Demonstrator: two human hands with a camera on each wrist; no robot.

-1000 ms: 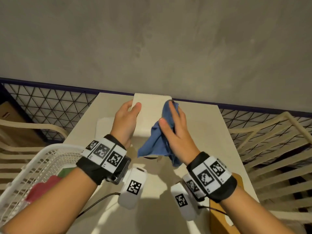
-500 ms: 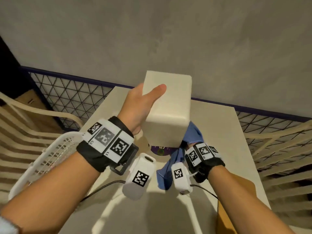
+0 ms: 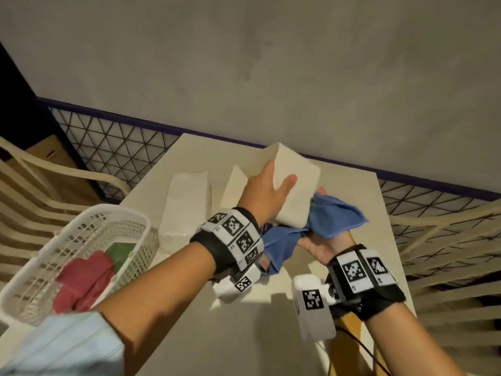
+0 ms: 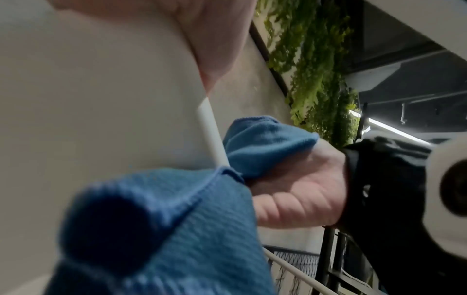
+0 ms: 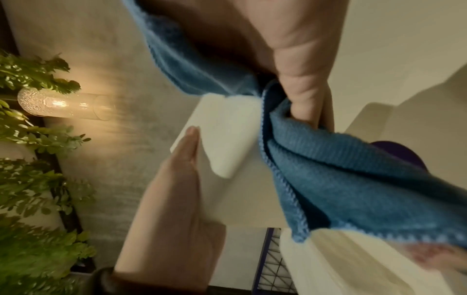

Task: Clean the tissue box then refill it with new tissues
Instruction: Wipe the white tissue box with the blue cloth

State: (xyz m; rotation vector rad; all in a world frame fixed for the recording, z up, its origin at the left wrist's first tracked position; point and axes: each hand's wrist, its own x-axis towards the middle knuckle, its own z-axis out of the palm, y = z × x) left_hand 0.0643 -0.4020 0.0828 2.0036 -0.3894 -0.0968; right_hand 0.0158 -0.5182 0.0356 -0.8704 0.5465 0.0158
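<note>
Lowered and tilted since a moment ago, the box sits above the tabletop, clamped across its sides by the left hand. Underneath, the right hand bunches a cloth. It looks light, stiff and smooth; flat sides suit holding.

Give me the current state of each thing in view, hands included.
Tissue box: lifted off the table, tilted, gripped by the left hand.
Left hand: curled round the box.
Blue cloth: bunched, pressed under the box.
Right hand: palm up, clutching the cloth.
Tissue pack: flat on the table, untouched.
Basket: upright, holding red and green cloths.
Table: bears the pack and basket.
</note>
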